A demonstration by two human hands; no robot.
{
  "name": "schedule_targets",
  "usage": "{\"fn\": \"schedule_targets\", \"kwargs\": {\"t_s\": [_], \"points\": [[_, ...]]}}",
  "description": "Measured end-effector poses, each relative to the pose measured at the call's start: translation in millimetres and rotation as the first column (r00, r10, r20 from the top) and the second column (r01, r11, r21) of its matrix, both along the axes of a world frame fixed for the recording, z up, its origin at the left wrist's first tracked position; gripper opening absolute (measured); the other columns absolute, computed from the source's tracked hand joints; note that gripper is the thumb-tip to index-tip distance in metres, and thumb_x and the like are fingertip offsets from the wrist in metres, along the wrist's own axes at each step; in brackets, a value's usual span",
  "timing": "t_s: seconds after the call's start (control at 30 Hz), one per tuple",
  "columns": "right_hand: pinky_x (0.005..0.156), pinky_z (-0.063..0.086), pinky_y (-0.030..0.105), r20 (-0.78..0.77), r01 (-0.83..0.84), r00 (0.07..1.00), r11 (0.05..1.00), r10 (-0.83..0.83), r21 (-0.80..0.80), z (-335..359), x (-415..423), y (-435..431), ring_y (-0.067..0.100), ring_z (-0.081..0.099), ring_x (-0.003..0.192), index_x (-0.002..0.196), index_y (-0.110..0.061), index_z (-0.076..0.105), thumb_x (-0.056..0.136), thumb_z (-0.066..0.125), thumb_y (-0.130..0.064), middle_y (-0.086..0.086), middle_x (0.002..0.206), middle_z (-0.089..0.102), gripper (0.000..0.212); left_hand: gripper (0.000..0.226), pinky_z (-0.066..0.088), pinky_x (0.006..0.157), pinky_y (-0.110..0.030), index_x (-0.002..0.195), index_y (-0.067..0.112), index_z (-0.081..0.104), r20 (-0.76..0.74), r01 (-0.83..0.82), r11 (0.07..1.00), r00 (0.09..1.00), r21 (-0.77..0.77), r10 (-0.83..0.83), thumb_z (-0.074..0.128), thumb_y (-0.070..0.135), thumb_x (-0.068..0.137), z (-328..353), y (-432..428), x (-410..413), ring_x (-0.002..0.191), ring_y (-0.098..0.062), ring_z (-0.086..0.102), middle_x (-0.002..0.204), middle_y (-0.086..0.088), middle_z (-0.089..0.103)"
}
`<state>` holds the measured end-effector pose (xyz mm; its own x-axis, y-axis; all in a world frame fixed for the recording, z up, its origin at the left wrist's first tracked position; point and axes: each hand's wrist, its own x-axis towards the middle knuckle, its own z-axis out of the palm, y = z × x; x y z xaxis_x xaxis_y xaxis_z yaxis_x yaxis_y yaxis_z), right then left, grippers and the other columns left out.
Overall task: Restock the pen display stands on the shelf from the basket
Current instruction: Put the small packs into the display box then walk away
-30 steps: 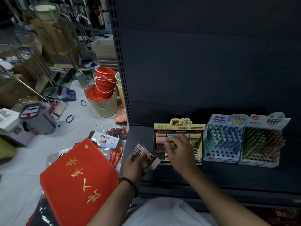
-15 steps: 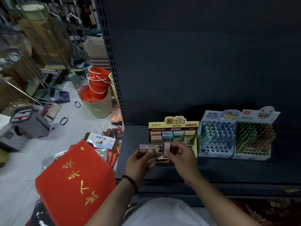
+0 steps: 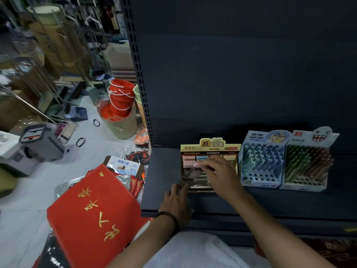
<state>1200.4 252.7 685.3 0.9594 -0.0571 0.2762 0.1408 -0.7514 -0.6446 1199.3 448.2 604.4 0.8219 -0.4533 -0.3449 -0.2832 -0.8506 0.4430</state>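
While the left hand [image 3: 176, 202], fingers loose, braces the yellow display stand [image 3: 210, 149] on the shelf [image 3: 164, 176], the right hand [image 3: 222, 176] pinches a pink pack [image 3: 197, 165] at its upper rows; next, likely slide it home squarely.

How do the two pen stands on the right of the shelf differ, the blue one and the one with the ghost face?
The blue stand has a cartoon-boy header; the ghost stand has a pale header with a toothy face. The blue stand holds teal and blue pens; the ghost stand holds green and brown pens. The blue stand sits beside the yellow stand; the ghost stand is outermost. Both have empty front holes.
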Motion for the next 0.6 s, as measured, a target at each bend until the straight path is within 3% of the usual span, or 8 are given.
{"fn": "schedule_targets", "kwargs": {"t_s": [0.17, 0.37, 0.47, 0.6], "points": [[0.082, 0.044, 0.010, -0.020, -0.060, 0.998, 0.997, 0.059, -0.041, -8.8, 6.1, 12.5, 0.000, 0.059, 0.094, 0.115, -0.021, 0.080, 0.100, 0.069, -0.008, -0.012, 0.105, 0.066, 0.022, 0.083, 0.042, 0.112, -0.046, 0.157, 0.028, 0.019, -0.003, -0.041, 0.999, 0.999, -0.025, 0.040, 0.067, 0.042, 0.091, 7.7, 0.5, 0.1, 0.136, -0.032, 0.035, 0.150, -0.001, 0.023], [0.073, 0.058, 0.034, 0.016, -0.044, 0.999, 0.983, 0.048, -0.181, -22.4, 10.0, 19.3, 0.017, 0.063, 0.090, 0.119, -0.015, 0.077, 0.098, 0.068, 0.000, 0.000, 0.104, 0.066, 0.028, 0.087, 0.035, 0.118, -0.040, 0.162, 0.021, 0.015, -0.016, -0.041, 0.999, 0.999, -0.023, 0.040, 0.064, 0.043, 0.093, 9.6, 0.1, 0.6, 0.138, -0.030, 0.033, 0.156, -0.003, 0.021], [0.070, 0.062, 0.033, 0.066, -0.056, 0.995, 0.961, 0.077, -0.271, -25.3, 10.9, 21.9, 0.021, 0.066, 0.089, 0.119, -0.012, 0.077, 0.092, 0.067, 0.004, 0.004, 0.104, 0.067, 0.033, 0.089, 0.035, 0.118, -0.041, 0.162, 0.021, 0.014, -0.021, -0.048, 0.999, 0.999, -0.022, 0.048, 0.065, 0.043, 0.093, 10.8, -1.6, 1.8, 0.140, -0.031, 0.031, 0.158, -0.003, 0.019], [0.068, 0.062, 0.034, 0.091, -0.051, 0.992, 0.953, 0.082, -0.300, -32.5, 15.7, 28.3, 0.023, 0.067, 0.086, 0.109, -0.008, 0.078, 0.089, 0.073, -0.001, 0.006, 0.098, 0.066, 0.022, 0.089, 0.034, 0.118, -0.041, 0.162, 0.021, 0.013, -0.025, -0.064, 0.998, 0.998, -0.012, 0.064, 0.065, 0.043, 0.092, 10.4, -3.5, 4.4, 0.140, -0.031, 0.030, 0.159, -0.002, 0.018]]}}
